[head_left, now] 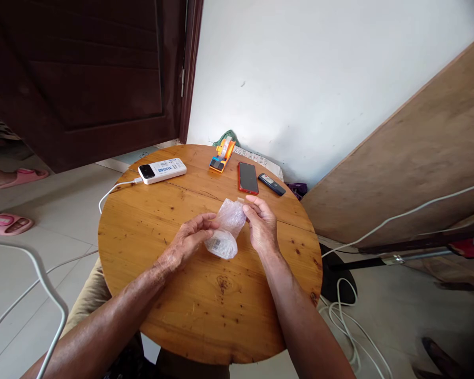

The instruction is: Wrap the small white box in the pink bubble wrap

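A small bundle of clear bubble wrap [226, 231] with something inside it is held just above the middle of a round wooden table [174, 295]. My left hand [189, 239] grips its left side with closed fingers. My right hand [260, 223] pinches its upper right corner, where a short bit of tape sticks out.
At the table's far side lie a white power bank [161, 170] with a cable, an orange tape dispenser [223, 155], a red-edged phone [247, 177] and a small dark device [272, 184]. A wooden board [418, 158] leans at right. Cables trail on the floor. Another person's feet in pink slippers [8, 223] are at left.
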Demonstrator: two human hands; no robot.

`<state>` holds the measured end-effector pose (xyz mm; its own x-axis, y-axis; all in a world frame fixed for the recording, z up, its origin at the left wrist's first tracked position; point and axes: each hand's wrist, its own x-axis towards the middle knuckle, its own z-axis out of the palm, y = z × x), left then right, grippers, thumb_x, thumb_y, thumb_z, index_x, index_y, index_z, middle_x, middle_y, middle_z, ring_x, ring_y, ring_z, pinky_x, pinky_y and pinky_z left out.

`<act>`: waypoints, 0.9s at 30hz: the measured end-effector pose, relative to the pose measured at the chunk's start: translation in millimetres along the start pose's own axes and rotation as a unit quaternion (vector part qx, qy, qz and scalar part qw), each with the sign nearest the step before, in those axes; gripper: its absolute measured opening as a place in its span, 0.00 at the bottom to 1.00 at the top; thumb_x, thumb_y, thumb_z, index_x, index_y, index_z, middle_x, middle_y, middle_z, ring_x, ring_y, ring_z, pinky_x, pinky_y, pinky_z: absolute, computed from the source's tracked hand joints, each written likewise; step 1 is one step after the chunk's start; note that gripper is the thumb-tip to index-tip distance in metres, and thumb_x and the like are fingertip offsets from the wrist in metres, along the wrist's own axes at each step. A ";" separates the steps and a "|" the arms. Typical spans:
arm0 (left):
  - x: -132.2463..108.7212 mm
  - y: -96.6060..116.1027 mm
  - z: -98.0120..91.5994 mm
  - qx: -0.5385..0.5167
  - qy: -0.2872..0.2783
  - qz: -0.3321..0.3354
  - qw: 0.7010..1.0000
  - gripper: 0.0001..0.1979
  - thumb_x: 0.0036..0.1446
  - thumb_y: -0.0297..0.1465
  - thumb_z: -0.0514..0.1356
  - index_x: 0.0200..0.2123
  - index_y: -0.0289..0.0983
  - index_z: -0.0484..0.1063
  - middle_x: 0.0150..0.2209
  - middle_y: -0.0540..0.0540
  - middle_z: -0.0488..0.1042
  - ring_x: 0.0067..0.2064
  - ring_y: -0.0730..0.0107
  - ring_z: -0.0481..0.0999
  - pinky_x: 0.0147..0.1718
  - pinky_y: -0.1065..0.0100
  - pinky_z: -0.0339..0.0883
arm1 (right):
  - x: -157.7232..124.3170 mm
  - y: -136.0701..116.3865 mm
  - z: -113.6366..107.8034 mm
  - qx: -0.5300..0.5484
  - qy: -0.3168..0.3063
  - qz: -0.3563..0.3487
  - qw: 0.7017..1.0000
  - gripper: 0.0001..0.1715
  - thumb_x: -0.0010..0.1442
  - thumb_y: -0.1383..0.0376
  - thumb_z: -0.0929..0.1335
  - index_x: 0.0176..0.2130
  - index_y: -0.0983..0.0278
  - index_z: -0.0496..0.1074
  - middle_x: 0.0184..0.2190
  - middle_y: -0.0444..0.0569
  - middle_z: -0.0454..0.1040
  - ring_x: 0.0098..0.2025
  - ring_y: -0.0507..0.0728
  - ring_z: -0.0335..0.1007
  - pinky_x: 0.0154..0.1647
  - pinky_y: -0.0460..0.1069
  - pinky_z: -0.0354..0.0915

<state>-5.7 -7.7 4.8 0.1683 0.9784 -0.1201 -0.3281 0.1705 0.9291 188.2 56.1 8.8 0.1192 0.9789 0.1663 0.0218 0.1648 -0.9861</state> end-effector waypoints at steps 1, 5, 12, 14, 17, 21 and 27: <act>-0.1 0.1 0.0 0.001 -0.002 0.000 1.000 0.25 0.46 0.34 0.67 0.50 0.36 0.74 0.42 0.43 0.79 0.45 0.58 0.76 0.47 0.61 0.66 | 0.3 -0.1 -0.1 0.005 0.000 0.000 1.000 0.25 0.50 0.54 0.74 0.46 0.59 0.71 0.31 0.45 0.76 0.32 0.55 0.70 0.37 0.51 0.66; -1.3 0.8 0.9 0.004 -0.016 -0.002 1.000 0.24 0.48 0.34 0.66 0.50 0.36 0.75 0.46 0.42 0.79 0.50 0.55 0.75 0.49 0.59 0.66 | 1.7 0.5 -1.0 -0.005 -0.006 0.004 1.000 0.26 0.50 0.52 0.73 0.46 0.59 0.70 0.33 0.46 0.77 0.34 0.57 0.72 0.37 0.51 0.66; -1.3 0.9 3.4 -0.018 0.002 0.014 1.000 0.24 0.46 0.32 0.66 0.49 0.36 0.75 0.49 0.41 0.78 0.55 0.54 0.73 0.55 0.57 0.63 | 3.5 -3.6 -5.8 -0.025 0.023 -0.022 0.999 0.24 0.50 0.53 0.74 0.44 0.59 0.71 0.42 0.50 0.78 0.41 0.59 0.74 0.37 0.52 0.69; -0.9 0.6 3.2 -0.019 0.005 0.008 1.000 0.25 0.46 0.31 0.66 0.50 0.36 0.75 0.50 0.41 0.78 0.57 0.54 0.72 0.57 0.57 0.62 | 1.0 -11.1 -9.2 -0.065 0.052 -0.055 0.995 0.20 0.51 0.53 0.73 0.41 0.59 0.72 0.40 0.49 0.78 0.39 0.58 0.73 0.36 0.51 0.68; -0.5 0.6 2.4 -0.019 0.002 0.004 1.000 0.26 0.46 0.31 0.66 0.52 0.37 0.74 0.51 0.40 0.78 0.58 0.53 0.72 0.57 0.56 0.61 | -6.5 -24.6 -12.7 -0.131 -0.015 -0.050 0.990 0.14 0.57 0.52 0.70 0.33 0.60 0.71 0.27 0.45 0.74 0.29 0.55 0.70 0.32 0.50 0.65; -1.1 1.4 2.5 -0.020 0.000 0.011 1.000 0.28 0.46 0.33 0.66 0.53 0.36 0.74 0.54 0.38 0.76 0.61 0.51 0.70 0.60 0.54 0.60 | -20.5 -33.7 -6.0 -0.268 -0.165 -0.032 0.949 0.20 0.58 0.50 0.69 0.24 0.60 0.67 0.19 0.42 0.68 0.23 0.53 0.63 0.27 0.49 0.59; -0.7 0.9 3.2 -0.024 0.007 0.004 1.000 0.29 0.47 0.34 0.67 0.54 0.36 0.74 0.57 0.37 0.74 0.63 0.47 0.67 0.61 0.51 0.59 | -28.0 -26.2 4.7 -0.432 -0.154 -0.061 0.887 0.12 0.55 0.58 0.70 0.23 0.59 0.68 0.21 0.44 0.72 0.23 0.54 0.63 0.27 0.49 0.54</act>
<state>-3.1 -8.7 6.8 0.1525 0.9813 -0.1178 -0.3732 0.1676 0.9125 179.6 25.0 29.9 -0.2105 0.9688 0.1310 0.7833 0.2473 -0.5704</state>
